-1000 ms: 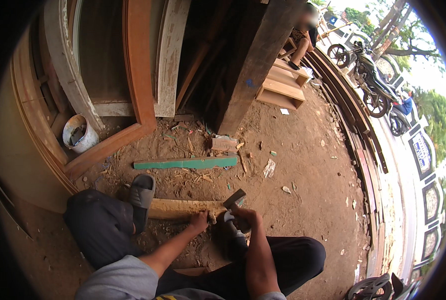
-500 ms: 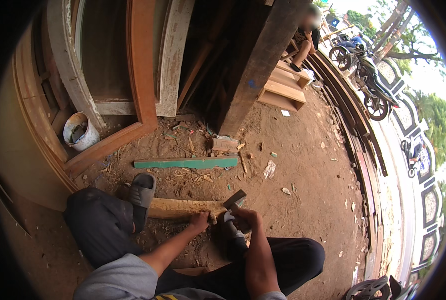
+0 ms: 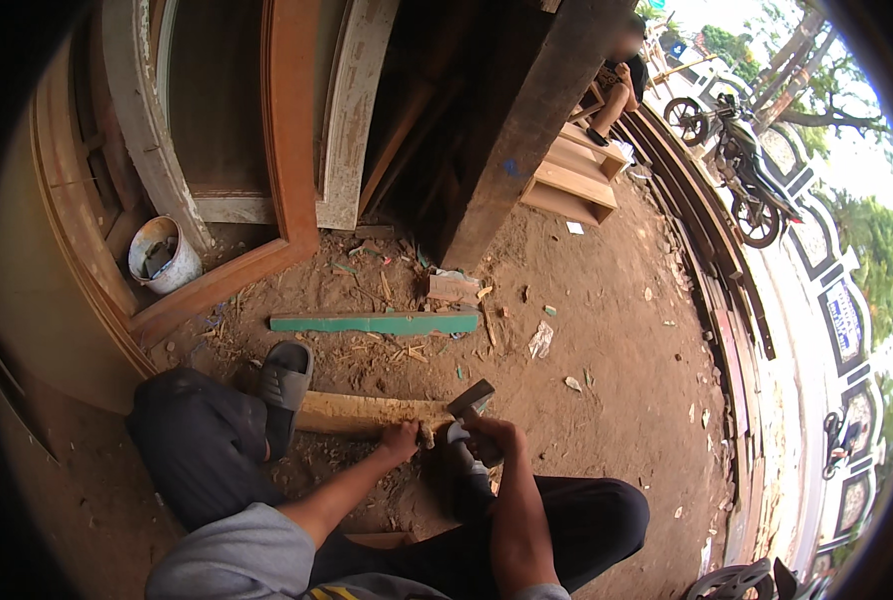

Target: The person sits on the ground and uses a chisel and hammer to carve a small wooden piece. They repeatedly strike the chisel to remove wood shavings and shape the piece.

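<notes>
A pale, rough wooden beam point(image 3: 352, 414) lies across the ground in front of me, under my left foot in a grey sandal point(image 3: 287, 378). My left hand point(image 3: 401, 440) is closed at the beam's near edge, round what looks like a chisel; its light-brown, worn handle end point(image 3: 427, 434) sticks out beside the fist, and its blade is hidden. My right hand point(image 3: 491, 436) grips a hammer with a dark, blocky head point(image 3: 471, 397), held just right of the chisel, over the beam's right end. My right foot point(image 3: 464, 455) is partly hidden under the right hand.
A green-edged board point(image 3: 375, 324) lies beyond the beam among wood chips. At the left, a white bucket point(image 3: 165, 256) stands inside leaning wooden frames point(image 3: 292, 130). A thick post point(image 3: 527, 120), a wooden step unit point(image 3: 572, 175), a seated person point(image 3: 619, 85) and a parked motorbike point(image 3: 737, 165) are farther off.
Both hands and tools stay almost in place. The view has shifted slightly. A motorbike rider by the far-right fence has moved lower in the picture.
</notes>
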The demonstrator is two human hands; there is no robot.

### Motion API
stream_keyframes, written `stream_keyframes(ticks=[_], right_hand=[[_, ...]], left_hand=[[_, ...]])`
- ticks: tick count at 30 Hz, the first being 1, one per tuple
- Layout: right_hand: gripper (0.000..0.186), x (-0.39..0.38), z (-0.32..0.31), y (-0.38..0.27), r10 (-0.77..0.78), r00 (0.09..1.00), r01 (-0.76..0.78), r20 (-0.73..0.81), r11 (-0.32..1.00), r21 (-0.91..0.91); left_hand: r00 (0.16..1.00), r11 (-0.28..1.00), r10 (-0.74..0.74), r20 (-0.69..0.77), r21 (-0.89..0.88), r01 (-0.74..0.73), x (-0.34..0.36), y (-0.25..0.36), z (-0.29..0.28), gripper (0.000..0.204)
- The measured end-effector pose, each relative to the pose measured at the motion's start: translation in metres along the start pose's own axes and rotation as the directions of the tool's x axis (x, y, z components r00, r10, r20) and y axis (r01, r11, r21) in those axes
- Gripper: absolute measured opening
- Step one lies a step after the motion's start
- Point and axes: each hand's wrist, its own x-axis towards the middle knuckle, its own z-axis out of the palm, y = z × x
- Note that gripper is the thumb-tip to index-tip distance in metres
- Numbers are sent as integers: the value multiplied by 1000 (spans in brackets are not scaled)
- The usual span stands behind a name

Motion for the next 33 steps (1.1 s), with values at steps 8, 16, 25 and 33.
stream_keyframes(ticks=[8,16,25,33], right_hand=[[26,-33,26,-12,124,982,-58,-144,917,394],[26,-29,19,-5,139,989,-96,-54,869,485],[25,-33,18,-8,109,994,-99,4,895,435],[19,-25,17,-3,158,985,-110,-63,873,475]], left_hand=[[998,998,57,17,-10,-56,2,5,-6,47],[992,976,-27,-126,-219,-2,8,24,-20,45],[784,814,108,-611,-398,-422,58,47,-67,19],[753,786,17,-658,-457,-417,57,43,-92,21]])
